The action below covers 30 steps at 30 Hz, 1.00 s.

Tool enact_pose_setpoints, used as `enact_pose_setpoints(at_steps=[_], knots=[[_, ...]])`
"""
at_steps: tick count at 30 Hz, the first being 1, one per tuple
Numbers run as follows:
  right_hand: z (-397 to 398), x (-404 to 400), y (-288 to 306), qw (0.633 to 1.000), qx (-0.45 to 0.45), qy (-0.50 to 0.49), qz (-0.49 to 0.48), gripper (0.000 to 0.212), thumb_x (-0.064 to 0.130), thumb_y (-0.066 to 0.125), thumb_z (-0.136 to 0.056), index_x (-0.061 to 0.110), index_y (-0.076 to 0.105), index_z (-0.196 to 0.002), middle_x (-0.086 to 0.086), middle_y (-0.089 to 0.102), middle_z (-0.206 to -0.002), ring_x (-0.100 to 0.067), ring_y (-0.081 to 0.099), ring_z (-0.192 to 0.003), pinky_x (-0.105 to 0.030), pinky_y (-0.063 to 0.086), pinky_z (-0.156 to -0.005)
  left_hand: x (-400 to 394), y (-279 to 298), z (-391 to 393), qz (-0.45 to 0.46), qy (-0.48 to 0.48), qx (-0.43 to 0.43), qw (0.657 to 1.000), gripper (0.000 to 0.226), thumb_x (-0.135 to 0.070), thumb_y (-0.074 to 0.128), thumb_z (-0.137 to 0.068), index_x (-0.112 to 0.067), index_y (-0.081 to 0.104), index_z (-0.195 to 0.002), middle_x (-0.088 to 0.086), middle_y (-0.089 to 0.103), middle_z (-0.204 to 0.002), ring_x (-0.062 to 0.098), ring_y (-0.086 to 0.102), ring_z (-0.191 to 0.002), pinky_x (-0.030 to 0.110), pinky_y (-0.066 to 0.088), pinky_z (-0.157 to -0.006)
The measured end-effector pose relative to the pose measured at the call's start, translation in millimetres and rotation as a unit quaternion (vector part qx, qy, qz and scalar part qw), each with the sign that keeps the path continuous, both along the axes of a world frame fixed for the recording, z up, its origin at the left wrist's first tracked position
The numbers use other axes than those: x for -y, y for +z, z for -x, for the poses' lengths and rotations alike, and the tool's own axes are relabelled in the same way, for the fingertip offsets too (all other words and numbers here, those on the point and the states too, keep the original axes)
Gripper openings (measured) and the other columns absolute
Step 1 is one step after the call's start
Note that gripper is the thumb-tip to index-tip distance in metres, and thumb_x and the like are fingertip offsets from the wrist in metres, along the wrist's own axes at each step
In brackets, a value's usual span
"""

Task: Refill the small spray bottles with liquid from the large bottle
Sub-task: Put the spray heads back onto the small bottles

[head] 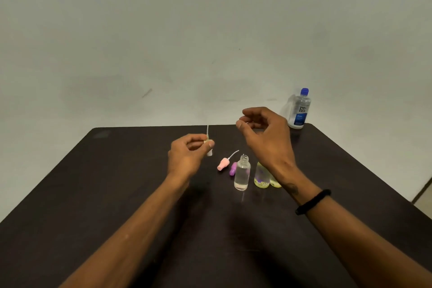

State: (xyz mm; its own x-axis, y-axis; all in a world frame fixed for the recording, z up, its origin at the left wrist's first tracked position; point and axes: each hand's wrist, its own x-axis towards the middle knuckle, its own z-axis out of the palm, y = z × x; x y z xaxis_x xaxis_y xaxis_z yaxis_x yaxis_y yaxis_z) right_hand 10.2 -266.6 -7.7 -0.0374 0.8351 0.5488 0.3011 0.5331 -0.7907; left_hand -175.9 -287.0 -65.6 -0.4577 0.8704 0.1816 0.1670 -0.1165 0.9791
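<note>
With caps off for refilling, left hand pinches a yellowish spray head, tube up; right hand hovers loosely curled, empty, above the open clear bottle; large bottle capped, far right.

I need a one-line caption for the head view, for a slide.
Left hand pinches a yellow spray-pump head above the dark table; right hand hovers over open small clear bottles.
</note>
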Motion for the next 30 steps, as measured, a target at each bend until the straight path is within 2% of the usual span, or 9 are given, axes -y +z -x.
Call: enact_pose_setpoints(at_steps=[3, 5, 8, 11, 17, 19, 23, 26, 30], knots=[[-0.1, 15.4, 6.2, 0.998, -0.048, 0.018, 0.043, 0.016, 0.029, 0.078, -0.095, 0.02, 0.077, -0.109, 0.007, 0.079, -0.093, -0.004, 0.075, -0.087, -0.017, 0.059, -0.074, 21.3, 26.5, -14.5, -0.076, -0.097, 0.154, 0.98, 0.031, -0.017, 0.082, -0.089, -0.019, 0.074, -0.119, 0.0, 0.082, -0.105, 0.015, 0.077, -0.106, 0.03, 0.06, -0.093], [0.4, 24.9, 9.0, 0.986, -0.107, 0.058, 0.117, 0.016, 0.031, 0.075, -0.097, 0.016, 0.078, -0.103, -0.002, 0.081, -0.09, -0.014, 0.079, -0.084, -0.023, 0.062, -0.072, 28.4, 41.0, -26.2, -0.103, -0.146, 0.196, 0.964, 0.032, -0.017, 0.078, -0.093, -0.019, 0.073, -0.124, -0.001, 0.081, -0.113, 0.014, 0.074, -0.114, 0.028, 0.057, -0.094], [-3.8, 44.3, 17.3, 0.91, -0.259, 0.176, 0.271, 0.033, 0.033, 0.077, -0.094, 0.003, 0.078, -0.106, -0.016, 0.081, -0.095, -0.024, 0.08, -0.087, -0.029, 0.065, -0.076, 39.5, 54.2, -44.5, -0.129, -0.201, 0.223, 0.945, 0.028, -0.015, 0.072, -0.097, -0.018, 0.073, -0.124, 0.0, 0.08, -0.118, 0.016, 0.074, -0.112, 0.029, 0.057, -0.093], [-13.0, 54.1, 22.1, 0.815, -0.388, 0.254, 0.347, 0.03, 0.023, 0.085, -0.082, 0.004, 0.083, -0.105, -0.016, 0.078, -0.102, -0.021, 0.077, -0.087, -0.028, 0.063, -0.075, 43.8, 56.8, -59.2, -0.145, -0.239, 0.267, 0.922, 0.03, -0.009, 0.071, -0.096, -0.01, 0.072, -0.126, 0.003, 0.08, -0.113, 0.011, 0.076, -0.1, 0.021, 0.06, -0.081], [-34.7, 58.3, 19.8, 0.745, -0.47, 0.256, 0.398, 0.015, 0.008, 0.081, -0.08, 0.004, 0.085, -0.094, -0.012, 0.079, -0.108, -0.018, 0.079, -0.087, -0.028, 0.064, -0.079, 41.5, 48.4, -75.0, -0.139, -0.284, 0.233, 0.919, 0.035, -0.006, 0.077, -0.09, -0.013, 0.073, -0.124, 0.007, 0.077, -0.123, 0.02, 0.072, -0.119, 0.028, 0.06, -0.096], [-41.7, 55.7, 18.7, 0.738, -0.488, 0.247, 0.395, 0.019, 0.002, 0.083, -0.075, -0.001, 0.082, -0.094, -0.016, 0.078, -0.107, -0.024, 0.079, -0.089, -0.031, 0.066, -0.076, 40.1, 42.2, -72.8, -0.136, -0.272, 0.165, 0.938, 0.048, -0.012, 0.082, -0.087, -0.021, 0.069, -0.133, 0.001, 0.075, -0.129, 0.018, 0.068, -0.125, 0.033, 0.057, -0.104], [-54.2, 47.1, 12.8, 0.747, -0.519, 0.206, 0.361, 0.038, -0.008, 0.08, -0.072, -0.006, 0.071, -0.109, -0.024, 0.076, -0.109, -0.037, 0.078, -0.101, -0.044, 0.066, -0.083, 38.3, 18.6, -58.9, -0.092, -0.158, -0.05, 0.982, 0.076, -0.043, 0.091, -0.074, -0.042, 0.056, -0.143, -0.017, 0.065, -0.13, 0.005, 0.06, -0.118, 0.023, 0.054, -0.089], [-62.4, 39.3, 6.9, 0.791, -0.486, 0.189, 0.32, 0.03, -0.007, 0.081, -0.071, -0.001, 0.072, -0.099, -0.02, 0.079, -0.101, -0.032, 0.08, -0.097, -0.039, 0.066, -0.084, 37.4, -11.7, -51.9, -0.059, -0.086, -0.133, 0.986, 0.081, -0.048, 0.092, -0.071, -0.038, 0.056, -0.142, -0.015, 0.061, -0.12, 0.008, 0.057, -0.109, 0.012, 0.049, -0.081], [-71.3, 30.9, 0.9, 0.866, -0.41, 0.132, 0.254, 0.051, 0.002, 0.086, -0.067, 0.0, 0.068, -0.115, -0.02, 0.08, -0.104, -0.031, 0.08, -0.099, -0.032, 0.065, -0.081, 31.2, -36.9, -51.7, -0.019, -0.073, -0.162, 0.984, 0.074, -0.041, 0.094, -0.072, -0.028, 0.062, -0.137, -0.005, 0.065, -0.116, 0.009, 0.061, -0.084, 0.013, 0.05, -0.075]])
